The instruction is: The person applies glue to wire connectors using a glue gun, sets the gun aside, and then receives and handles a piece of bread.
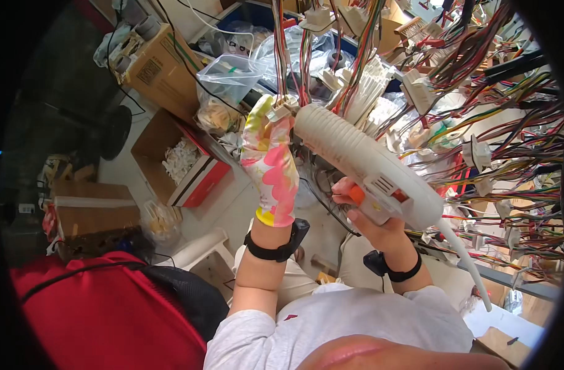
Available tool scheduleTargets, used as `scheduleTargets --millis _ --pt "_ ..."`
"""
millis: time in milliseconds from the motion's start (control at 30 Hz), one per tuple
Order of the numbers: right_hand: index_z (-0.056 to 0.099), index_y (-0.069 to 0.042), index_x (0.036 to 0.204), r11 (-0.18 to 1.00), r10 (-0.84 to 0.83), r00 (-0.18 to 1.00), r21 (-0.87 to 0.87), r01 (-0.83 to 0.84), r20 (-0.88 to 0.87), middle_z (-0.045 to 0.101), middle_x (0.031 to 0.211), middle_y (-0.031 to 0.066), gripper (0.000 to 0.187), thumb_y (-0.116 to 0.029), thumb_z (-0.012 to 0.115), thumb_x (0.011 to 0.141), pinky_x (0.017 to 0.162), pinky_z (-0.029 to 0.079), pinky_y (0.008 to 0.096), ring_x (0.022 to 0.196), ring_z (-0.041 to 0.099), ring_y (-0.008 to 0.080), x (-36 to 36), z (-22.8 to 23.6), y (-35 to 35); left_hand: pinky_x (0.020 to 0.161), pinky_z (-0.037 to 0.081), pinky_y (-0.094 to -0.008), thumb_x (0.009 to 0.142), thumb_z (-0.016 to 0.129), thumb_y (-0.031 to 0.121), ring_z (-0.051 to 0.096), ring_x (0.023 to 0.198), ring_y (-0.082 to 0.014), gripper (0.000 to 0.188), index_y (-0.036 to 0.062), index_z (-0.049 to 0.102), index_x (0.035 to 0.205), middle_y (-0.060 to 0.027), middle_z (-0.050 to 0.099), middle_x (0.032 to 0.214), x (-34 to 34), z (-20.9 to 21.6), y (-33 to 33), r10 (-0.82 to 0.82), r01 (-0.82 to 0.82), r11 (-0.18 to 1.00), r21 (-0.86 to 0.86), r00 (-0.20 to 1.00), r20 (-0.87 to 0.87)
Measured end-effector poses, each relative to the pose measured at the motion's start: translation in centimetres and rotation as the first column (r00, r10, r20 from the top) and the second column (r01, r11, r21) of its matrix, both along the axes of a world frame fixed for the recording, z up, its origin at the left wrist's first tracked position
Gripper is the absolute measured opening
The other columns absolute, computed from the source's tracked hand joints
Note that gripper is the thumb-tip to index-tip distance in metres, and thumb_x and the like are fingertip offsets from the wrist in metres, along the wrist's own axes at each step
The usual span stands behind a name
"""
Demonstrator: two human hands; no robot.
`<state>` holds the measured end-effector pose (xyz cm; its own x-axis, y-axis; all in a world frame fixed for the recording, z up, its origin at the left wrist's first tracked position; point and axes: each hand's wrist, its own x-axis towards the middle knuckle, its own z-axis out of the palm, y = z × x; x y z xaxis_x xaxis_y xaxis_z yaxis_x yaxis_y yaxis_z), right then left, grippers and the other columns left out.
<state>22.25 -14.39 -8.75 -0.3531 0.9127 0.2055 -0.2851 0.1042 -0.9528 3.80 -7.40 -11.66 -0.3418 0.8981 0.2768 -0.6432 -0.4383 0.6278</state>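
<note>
My left hand [269, 166] wears a white glove with a pink and yellow pattern. Its fingers pinch a small white connector [278, 113] from which thin coloured wires [282, 55] run upward. My right hand [381, 231], bare, is wrapped round the grip of a white hot glue gun [374, 166] with an orange trigger. The gun's ribbed barrel points up and left, its front end close beside the connector. A bent whitish glue stick [467, 265] sticks out of its rear. Part of the right hand is hidden behind the gun body.
Wire harnesses [479, 148] with white connectors hang thickly at the right. Beyond my hands lie plastic bags [229, 80] and a blue bin [257, 13]. Cardboard boxes [165, 68] stand at the left, one open box [151, 145] holding white parts. Red fabric [103, 308] fills the lower left.
</note>
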Motion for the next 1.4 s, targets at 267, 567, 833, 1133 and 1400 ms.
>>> scheduleTargets --millis 267,567,833,1133,1400 --pt "0.047 0.0 0.131 0.998 0.008 1.0 -0.067 -0.01 -0.026 0.055 0.121 0.0125 0.046 0.008 0.056 0.086 0.097 0.051 0.0378 0.117 0.055 0.0245 -0.6 -0.2 -0.5 0.103 0.043 -0.0322 0.094 0.057 0.01 0.058 0.115 -0.0185 0.042 0.0005 0.049 0.134 -0.0101 0.058 0.128 -0.2 -0.2 -0.2 -0.028 0.028 1.0 0.013 0.999 -0.017" --pt "0.047 -0.002 0.131 1.0 0.011 0.997 0.003 -0.011 0.077 0.054 0.117 0.0098 0.045 0.011 0.052 0.088 0.094 0.052 0.0354 0.113 0.054 0.0212 -0.1 -0.5 -0.8 0.102 0.044 -0.033 0.093 0.057 0.005 0.059 0.113 -0.0182 0.041 0.002 0.052 0.133 -0.0098 0.06 0.126 0.1 0.6 -0.2 0.003 -0.003 1.0 -0.004 0.999 -0.037" --pt "0.048 -0.002 0.128 1.0 -0.001 0.991 -0.005 0.002 0.135 0.054 0.114 0.0084 0.042 0.01 0.052 0.089 0.092 0.052 0.0342 0.109 0.055 0.0197 0.4 -0.7 -0.8 0.102 0.047 -0.0355 0.09 0.057 0.002 0.061 0.114 -0.0229 0.047 0.0018 0.048 0.136 -0.0144 0.059 0.128 -0.1 0.2 0.0 -0.001 0.002 1.0 -0.006 0.999 0.042" --pt "0.05 -0.004 0.124 0.998 0.016 0.995 0.051 -0.021 0.094 0.054 0.109 0.0075 0.037 0.01 0.053 0.09 0.085 0.052 0.0337 0.1 0.055 0.0176 0.3 -0.6 -0.4 0.102 0.044 -0.0319 0.09 0.059 0.007 0.059 0.113 -0.0199 0.047 0.0008 0.049 0.136 -0.0117 0.059 0.128 -0.2 0.0 -0.7 0.038 -0.042 0.998 -0.039 0.994 -0.098" --pt "0.048 -0.005 0.125 1.0 0.029 0.992 0.006 -0.03 0.124 0.054 0.106 0.0067 0.04 0.011 0.053 0.089 0.085 0.052 0.0331 0.098 0.055 0.0167 0.2 -0.8 -0.6 0.102 0.044 -0.031 0.09 0.059 0.005 0.059 0.113 -0.0186 0.047 0.0009 0.048 0.136 -0.0097 0.059 0.127 0.1 0.4 -0.9 0.001 -0.001 0.999 -0.039 1.0 0.006"
